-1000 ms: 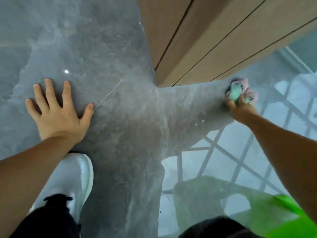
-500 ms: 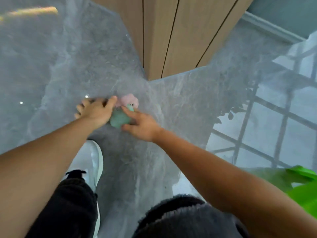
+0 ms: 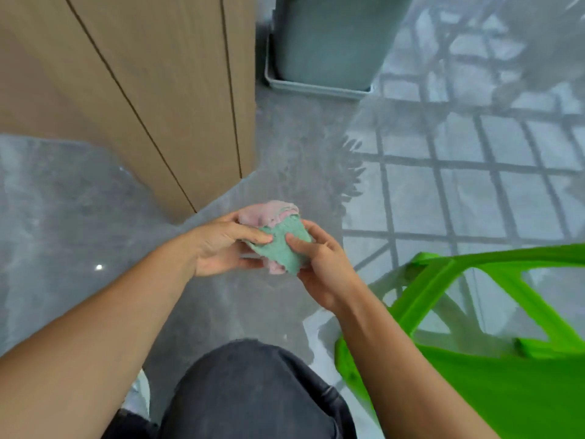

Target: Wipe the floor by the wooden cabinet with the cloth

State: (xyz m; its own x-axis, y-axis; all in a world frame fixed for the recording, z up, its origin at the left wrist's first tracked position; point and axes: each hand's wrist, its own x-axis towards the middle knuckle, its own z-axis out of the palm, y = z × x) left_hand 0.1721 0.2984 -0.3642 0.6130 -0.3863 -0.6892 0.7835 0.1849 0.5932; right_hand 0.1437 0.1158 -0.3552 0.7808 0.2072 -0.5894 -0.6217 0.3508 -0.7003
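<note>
Centrally, the cloth point(image 3: 278, 245), a bunched pink-and-green wad, is held in the air between both hands, above the floor point(image 3: 79, 201) and just off the near corner of the cabinet point(image 3: 152, 90); it touches neither. Left hand point(image 3: 218, 245): thumb and fingers pinch the wad's left side. Right hand point(image 3: 323, 270): thumb pressed on the green face, fingers curled round beneath. Both hands thus grip the cloth.

Likely faults. (a) A loose fold could slip from the pinch, so that only a small lump meets the floor and leaves streaks. (b) The strip of floor along the cabinet's foot may be missed, a thick wad pressing poorly into that edge. (c) The floor looks glossy, possibly damp; the knee point(image 3: 253, 391) could slide on it. (d) The green frame point(image 3: 506, 407) stands near the right forearm and could be knocked on an outward stroke.

Not resolved. The right fingertips and the cloth's underside are hidden. Whether pink and green are one cloth or two cannot be told. The green frame is cut by the right and lower borders, so its kind is uncertain; the grey bin point(image 3: 326, 42) is cut at the top. A window-grid reflection covers the floor at right, masking any dirt or wet there.
</note>
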